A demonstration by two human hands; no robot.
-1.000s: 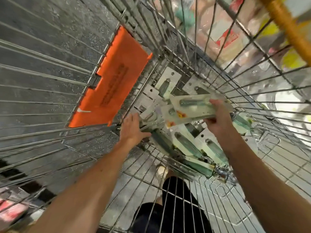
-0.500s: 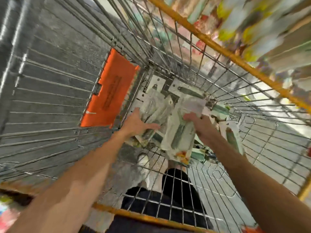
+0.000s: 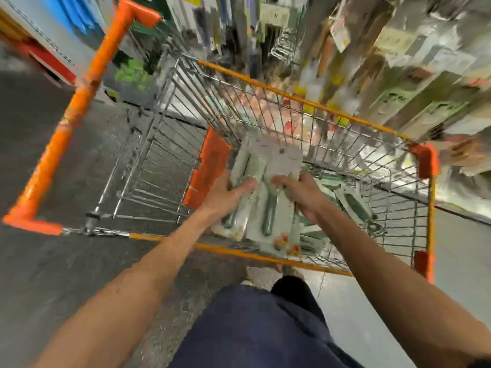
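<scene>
The left hand grips the left pack, thumb across its front. At its 3 o'clock the right hand grips the right pack. The two packs touch edge to edge above the cart, tops toward 12. An orange flap stands at their 9 o'clock. Loose packs lie at 3 o'clock. Blurred shelves fill 1 to 2 o'clock.

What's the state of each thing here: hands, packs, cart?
Left hand, grips the held packs from the left, thumb on top.
Right hand, grips the same packs from the right.
Held packs, stacked, raised over the cart.
Packs in cart, lying loose on the cart floor.
Cart, upright, partly loaded.
Orange flap, flat against the wire wall.
</scene>
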